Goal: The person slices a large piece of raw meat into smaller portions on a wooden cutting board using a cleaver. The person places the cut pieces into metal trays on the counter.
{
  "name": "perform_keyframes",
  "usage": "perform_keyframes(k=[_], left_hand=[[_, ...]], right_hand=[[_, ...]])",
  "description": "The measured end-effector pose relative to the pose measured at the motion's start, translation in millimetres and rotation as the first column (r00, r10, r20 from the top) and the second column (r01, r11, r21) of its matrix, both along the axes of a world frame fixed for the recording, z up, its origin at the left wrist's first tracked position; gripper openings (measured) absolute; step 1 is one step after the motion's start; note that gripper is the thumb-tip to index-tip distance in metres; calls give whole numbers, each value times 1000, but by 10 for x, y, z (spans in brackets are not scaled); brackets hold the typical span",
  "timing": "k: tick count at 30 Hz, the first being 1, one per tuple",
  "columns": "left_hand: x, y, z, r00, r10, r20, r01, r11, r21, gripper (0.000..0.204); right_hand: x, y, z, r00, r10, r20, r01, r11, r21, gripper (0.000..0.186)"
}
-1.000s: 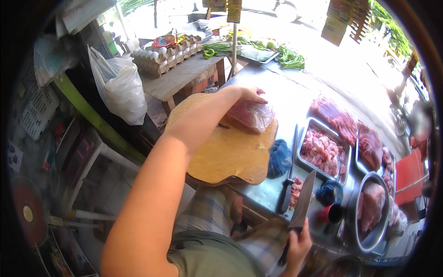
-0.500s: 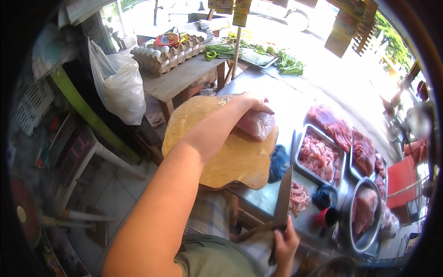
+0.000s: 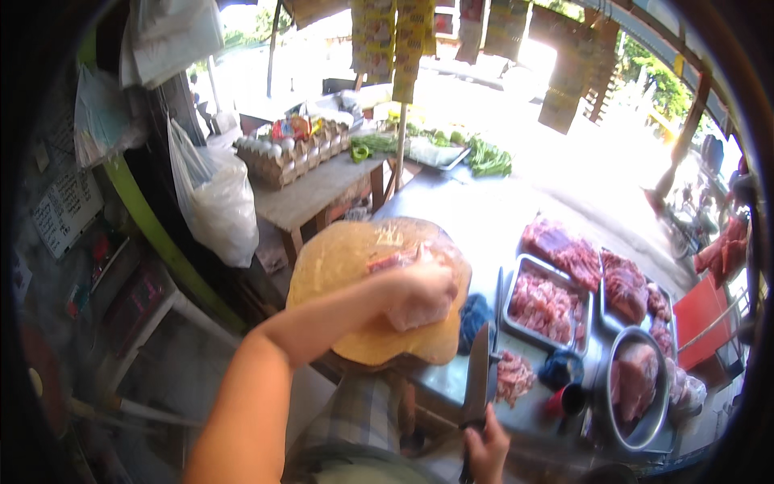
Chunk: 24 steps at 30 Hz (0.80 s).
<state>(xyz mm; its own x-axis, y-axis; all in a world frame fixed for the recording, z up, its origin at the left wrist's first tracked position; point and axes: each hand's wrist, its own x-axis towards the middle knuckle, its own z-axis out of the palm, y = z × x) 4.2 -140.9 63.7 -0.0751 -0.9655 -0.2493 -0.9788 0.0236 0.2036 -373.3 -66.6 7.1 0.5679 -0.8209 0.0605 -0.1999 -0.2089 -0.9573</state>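
On the round wooden chopping board (image 3: 355, 266), the left hand (image 3: 415, 292) grips raw meat (image 3: 419, 310); right hand (image 3: 486, 448) clasps a knife (image 3: 477, 379).

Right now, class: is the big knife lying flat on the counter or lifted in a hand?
Lifted. The right hand grips the handle, and the knife blade points up and away over the counter edge, beside the round wooden chopping board.

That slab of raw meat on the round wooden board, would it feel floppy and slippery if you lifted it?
Probably floppy: the meat slab sags around the left hand pressing it. Likely slippery, since its surface looks wet and glossy. It seems unlikely to roll, lying flat on the cutting board.
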Motion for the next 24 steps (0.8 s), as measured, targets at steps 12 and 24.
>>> perform_keyframes(k=[12, 24], left_hand=[[-361, 510, -646, 885, -40, 464, 358, 696, -622, 25], [183, 1565, -153, 955, -295, 17, 250, 775, -581, 30]], right_hand=[[-138, -13, -178, 989, -114, 95, 101, 985, 137, 44], [-31, -77, -185, 987, -143, 70, 115, 944, 310, 56]])
